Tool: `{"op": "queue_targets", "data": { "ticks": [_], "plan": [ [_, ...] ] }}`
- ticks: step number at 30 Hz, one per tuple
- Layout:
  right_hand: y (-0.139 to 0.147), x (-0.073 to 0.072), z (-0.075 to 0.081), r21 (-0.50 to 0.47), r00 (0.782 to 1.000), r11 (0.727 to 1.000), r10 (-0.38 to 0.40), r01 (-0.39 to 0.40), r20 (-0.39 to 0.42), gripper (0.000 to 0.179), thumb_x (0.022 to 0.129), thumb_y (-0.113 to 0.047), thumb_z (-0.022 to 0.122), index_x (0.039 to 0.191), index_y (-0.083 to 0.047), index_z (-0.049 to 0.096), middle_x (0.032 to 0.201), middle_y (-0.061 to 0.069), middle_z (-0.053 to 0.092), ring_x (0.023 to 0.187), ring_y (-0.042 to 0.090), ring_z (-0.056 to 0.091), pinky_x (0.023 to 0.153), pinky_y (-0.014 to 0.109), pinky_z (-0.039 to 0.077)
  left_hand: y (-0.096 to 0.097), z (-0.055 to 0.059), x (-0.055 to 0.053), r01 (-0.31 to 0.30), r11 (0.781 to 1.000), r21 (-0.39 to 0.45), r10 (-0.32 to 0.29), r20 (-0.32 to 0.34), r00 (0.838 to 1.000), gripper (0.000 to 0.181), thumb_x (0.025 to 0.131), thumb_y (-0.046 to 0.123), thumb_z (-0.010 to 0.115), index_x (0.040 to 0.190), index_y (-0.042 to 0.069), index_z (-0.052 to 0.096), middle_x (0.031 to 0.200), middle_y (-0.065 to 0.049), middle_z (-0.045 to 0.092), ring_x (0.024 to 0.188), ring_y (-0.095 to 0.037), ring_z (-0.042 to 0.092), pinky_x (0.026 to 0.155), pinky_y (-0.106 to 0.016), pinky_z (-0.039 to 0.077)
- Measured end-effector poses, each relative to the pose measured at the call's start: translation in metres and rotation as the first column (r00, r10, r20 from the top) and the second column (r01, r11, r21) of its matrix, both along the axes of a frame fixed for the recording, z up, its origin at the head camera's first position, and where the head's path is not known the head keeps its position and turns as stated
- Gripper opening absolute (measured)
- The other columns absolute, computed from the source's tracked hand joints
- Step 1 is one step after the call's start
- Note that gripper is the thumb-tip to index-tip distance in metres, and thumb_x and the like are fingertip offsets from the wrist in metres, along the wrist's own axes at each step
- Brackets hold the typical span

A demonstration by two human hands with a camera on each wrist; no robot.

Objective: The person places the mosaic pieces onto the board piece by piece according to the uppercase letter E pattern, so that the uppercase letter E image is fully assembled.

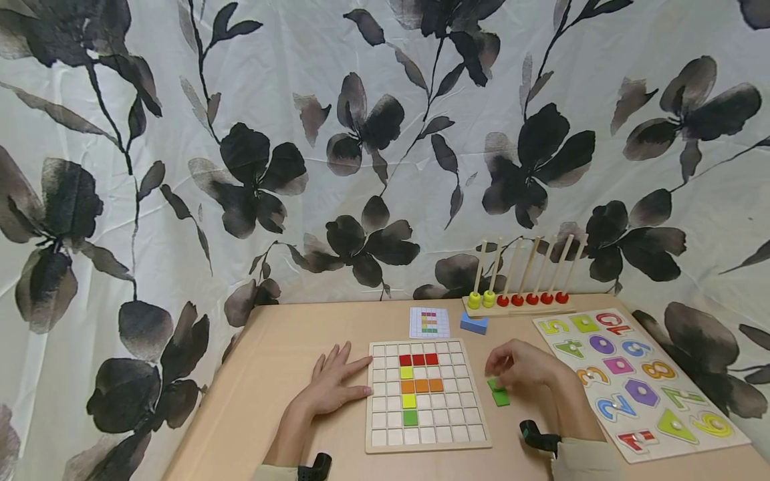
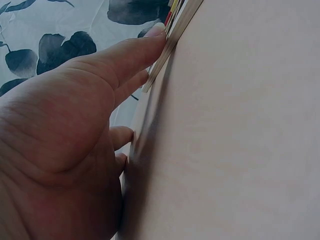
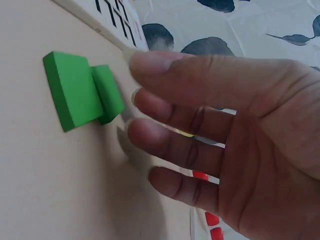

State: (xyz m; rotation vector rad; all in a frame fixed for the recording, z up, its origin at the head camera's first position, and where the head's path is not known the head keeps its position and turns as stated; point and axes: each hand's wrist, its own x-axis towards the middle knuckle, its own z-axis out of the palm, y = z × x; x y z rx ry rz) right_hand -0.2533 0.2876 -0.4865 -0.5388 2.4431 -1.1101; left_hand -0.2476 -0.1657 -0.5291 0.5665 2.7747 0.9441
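Observation:
A wooden grid board [image 1: 428,449] lies on the table with white squares. It bears a row of red tiles [image 1: 418,360], a yellow tile [image 1: 407,373], a row of orange tiles [image 1: 422,385], another yellow tile [image 1: 409,401] and a green tile [image 1: 410,417]. My left hand [image 1: 327,387] rests on the table, fingers spread, thumb and index finger at the board's left edge. Loosely bent and holding nothing, the fingers of my right hand [image 1: 523,364] hover beside two loose green tiles [image 3: 75,92]. In the right wrist view these tiles overlap, apart from the fingertips.
Behind the board lie a pattern card [image 1: 430,330] and a blue block [image 1: 474,324]. A peg stand [image 1: 556,308] with yellow and red beads stands at the back right. A number and shape puzzle [image 1: 619,414] covers the table's right side. A flowered cloth hangs behind.

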Motion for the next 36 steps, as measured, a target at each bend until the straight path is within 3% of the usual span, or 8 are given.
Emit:
{"op": "queue_targets", "data": {
  "ticks": [11,27,36],
  "plan": [
    [0.001,0.000,-0.008,-0.024,0.999,1.000,0.008,-0.008,0.034,0.018,0.079,0.003,0.083,0.095,-0.001,0.075,0.079,0.002,0.062,0.077,0.017,0.054,0.064,0.023,0.044,0.000,-0.001,0.000,0.000,1.000,0.001,0.000,-0.004,1.000,0.067,0.091,0.054,0.074,0.151,0.030,0.057,0.174,-0.021,0.014,0.161,-0.045,0.002,0.126,-0.066,-0.006],
    [0.003,-0.003,-0.011,-0.009,1.000,1.000,-0.005,0.005,0.023,0.019,0.078,0.003,0.084,0.094,-0.003,0.076,0.080,0.000,0.062,0.078,0.015,0.055,0.066,0.023,0.045,0.001,0.001,0.001,-0.004,1.000,0.000,0.004,0.002,1.000,0.066,0.091,0.053,0.074,0.151,0.030,0.057,0.173,-0.021,0.015,0.161,-0.046,0.003,0.126,-0.066,-0.005],
    [0.002,-0.001,-0.010,0.017,0.998,0.998,-0.066,0.066,0.016,0.019,0.078,0.002,0.086,0.092,-0.004,0.076,0.079,0.001,0.062,0.079,0.019,0.054,0.065,0.024,0.044,0.001,0.001,0.001,-0.004,1.000,0.001,0.004,0.000,1.000,0.066,0.091,0.054,0.074,0.151,0.031,0.057,0.173,-0.022,0.015,0.161,-0.046,0.003,0.126,-0.066,-0.005]
  ]
}}
